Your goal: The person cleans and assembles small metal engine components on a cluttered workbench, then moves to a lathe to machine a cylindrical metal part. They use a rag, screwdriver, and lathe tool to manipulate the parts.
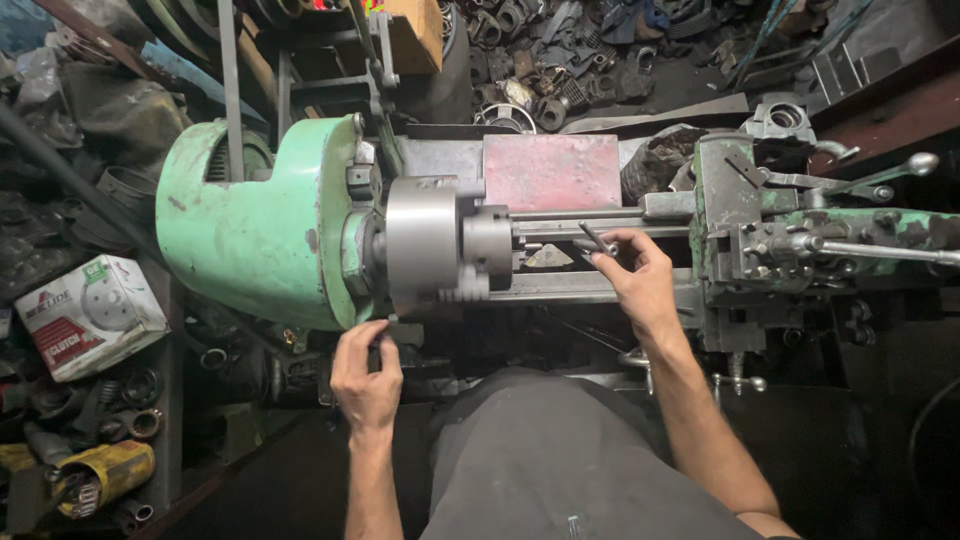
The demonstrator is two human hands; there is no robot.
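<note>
Two hands: left (366, 377) grasping one lever (388, 345), right (632, 274) one rod (597, 239)

Short metal rod (597, 239) in my right-hand fingers (612, 252): thin, grey, straight, tilted so its far end points up and left toward the chuck. It sits just in front of the long steel bar (575, 214) clamped in the chuck (425, 243). That bar runs level, left to right, above the lathe bed. Chuck is a bright steel drum, jaws stepped, closed on the bar; its face looks slightly blurred. My left-hand fingers (372, 345) rest on a dark control (398, 335) low on the lathe front, under the green headstock (255, 230). Control's shape is mostly hidden by my hand.
</note>
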